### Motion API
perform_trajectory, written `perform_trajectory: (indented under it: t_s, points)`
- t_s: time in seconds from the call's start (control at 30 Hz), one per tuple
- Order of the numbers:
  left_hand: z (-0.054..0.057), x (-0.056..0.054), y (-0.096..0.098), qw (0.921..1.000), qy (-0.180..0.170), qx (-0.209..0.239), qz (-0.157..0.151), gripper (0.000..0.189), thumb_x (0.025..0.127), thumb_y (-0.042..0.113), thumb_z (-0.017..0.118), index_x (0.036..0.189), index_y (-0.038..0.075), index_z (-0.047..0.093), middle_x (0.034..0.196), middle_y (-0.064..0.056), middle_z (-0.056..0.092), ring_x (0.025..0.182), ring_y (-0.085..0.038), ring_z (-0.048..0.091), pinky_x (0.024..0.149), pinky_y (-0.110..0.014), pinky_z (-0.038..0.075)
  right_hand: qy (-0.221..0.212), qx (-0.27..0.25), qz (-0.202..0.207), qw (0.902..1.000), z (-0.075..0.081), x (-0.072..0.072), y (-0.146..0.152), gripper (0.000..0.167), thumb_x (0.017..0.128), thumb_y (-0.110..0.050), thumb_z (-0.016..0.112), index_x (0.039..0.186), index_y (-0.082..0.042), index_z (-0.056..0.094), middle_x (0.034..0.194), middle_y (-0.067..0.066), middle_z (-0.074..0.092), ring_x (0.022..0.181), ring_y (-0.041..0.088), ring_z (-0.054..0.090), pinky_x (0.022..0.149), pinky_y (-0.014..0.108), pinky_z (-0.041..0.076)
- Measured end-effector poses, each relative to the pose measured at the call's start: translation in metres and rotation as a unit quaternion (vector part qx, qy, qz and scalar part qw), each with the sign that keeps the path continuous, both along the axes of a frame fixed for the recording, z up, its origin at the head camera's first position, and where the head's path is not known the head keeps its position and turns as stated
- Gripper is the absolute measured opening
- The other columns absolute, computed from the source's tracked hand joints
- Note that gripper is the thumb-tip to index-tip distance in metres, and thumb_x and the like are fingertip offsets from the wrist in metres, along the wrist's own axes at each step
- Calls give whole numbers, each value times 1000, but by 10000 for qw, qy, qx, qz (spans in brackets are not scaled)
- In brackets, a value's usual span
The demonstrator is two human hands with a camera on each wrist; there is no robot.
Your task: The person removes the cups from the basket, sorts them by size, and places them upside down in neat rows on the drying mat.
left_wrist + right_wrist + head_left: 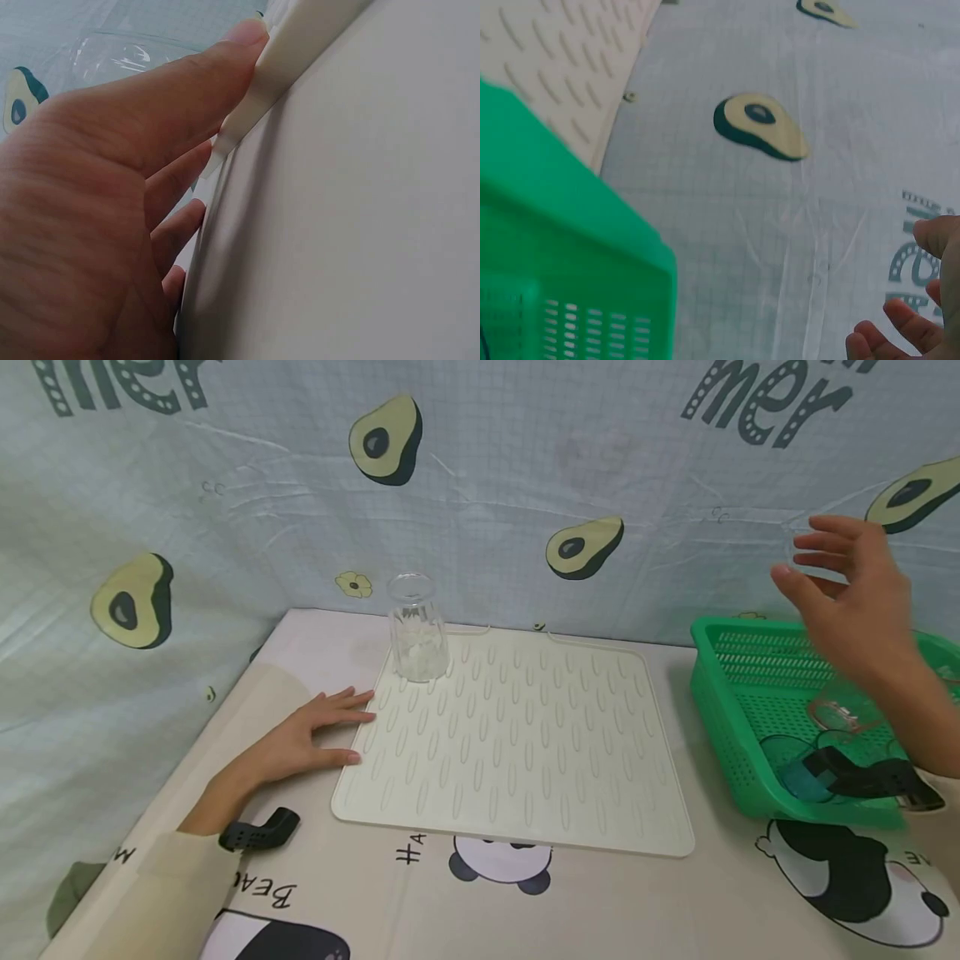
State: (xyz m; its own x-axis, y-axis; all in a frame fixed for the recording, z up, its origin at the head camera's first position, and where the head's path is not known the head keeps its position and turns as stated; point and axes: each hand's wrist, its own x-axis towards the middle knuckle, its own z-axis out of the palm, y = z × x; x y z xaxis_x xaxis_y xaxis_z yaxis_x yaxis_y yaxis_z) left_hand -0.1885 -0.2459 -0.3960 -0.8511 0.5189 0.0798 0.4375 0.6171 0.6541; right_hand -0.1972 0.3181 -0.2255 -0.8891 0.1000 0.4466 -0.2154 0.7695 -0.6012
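A clear drinking glass (418, 639) stands upside down on the far left corner of a cream drying mat (517, 743) with raised oval ridges. Fingertips of my left hand (318, 731) touch the mat's left edge, thumb apart from the spread fingers. Close up, the left wrist view has that thumb (202, 82) against the mat's rim, with the glass (127, 60) behind it. My right hand (862, 585) is raised over a green basket (720, 727), its fingers apart and loosely bent. Nothing shows clearly between these fingers (907, 322) in the right wrist view.
Inside the basket lie several clear glasses, including a pinkish one (843, 706) and a bluish one (806, 777). A wall sheet (480, 510) with avocado prints hangs behind the table. Panda prints (502, 860) mark the tablecloth in front of the mat.
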Motion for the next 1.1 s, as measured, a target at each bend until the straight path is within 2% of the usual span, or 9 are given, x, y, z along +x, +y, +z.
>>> perform_trajectory:
  t_s: [0.23,0.3,0.5,0.6,0.7,0.83,0.93,1.0,1.1]
  points:
    - [-1,-1,2,10000,19,40,-6,62,78,33,79,131,10,59,151,-7,36,143,-32,17,115,-48,4,-286,277,-464,9981,-2,-2,29,56,99,-32,48,149,-31,23,145,13,38,133,26,38,110,32,30]
    - [-2,-1,2,10000,21,38,-2,62,78,33,79,131,10,59,151,-7,36,143,-32,17,115,-48,4,-402,326,-582,9970,-4,-2,37,57,100,-33,46,150,-31,20,147,16,35,135,31,35,111,37,28]
    - [-2,-2,3,10000,-37,-31,47,62,79,34,78,132,10,59,151,-7,36,143,-32,16,115,-49,4,-758,485,-774,9929,-9,2,53,62,101,-35,41,154,-20,13,151,25,23,137,45,22,110,55,21]
    - [-2,-2,2,10000,-40,-29,68,62,79,34,78,132,10,59,151,-7,36,143,-32,16,115,-49,4,-829,632,-881,9906,-15,2,62,63,101,-34,41,154,-14,12,151,28,21,138,47,17,110,58,18]
    - [-2,-2,1,10000,-23,-27,44,61,79,34,78,132,10,59,151,-7,36,143,-32,16,115,-49,4,-679,681,-891,9914,-28,-7,85,63,101,-31,45,153,-11,17,150,28,23,139,44,17,112,56,14]
    - [-2,-2,1,10000,-7,-6,31,61,78,33,79,132,10,59,151,-7,36,143,-32,16,115,-49,4,-87,787,-857,9932,-66,-39,151,59,97,-32,54,150,-25,28,151,14,31,140,31,23,114,48,12]
    - [-2,-1,1,10000,50,7,30,61,78,32,79,131,9,60,150,-9,36,143,-33,17,114,-50,4,168,985,-1040,9895,-89,-58,194,61,94,-38,60,147,-37,30,150,7,35,140,26,24,114,49,12]
    - [-2,-1,1,10000,84,-15,41,61,79,32,78,131,9,60,150,-10,37,142,-33,17,114,-50,4,144,1060,-1239,9865,-93,-61,204,64,93,-39,61,148,-32,31,149,13,37,140,30,24,113,53,13]
    - [-1,-1,1,9999,95,-53,65,61,79,33,78,131,9,60,150,-10,36,142,-34,17,114,-49,4,41,1176,-1536,9811,-89,-56,201,64,94,-39,59,150,-21,32,146,21,38,139,36,24,111,56,16]
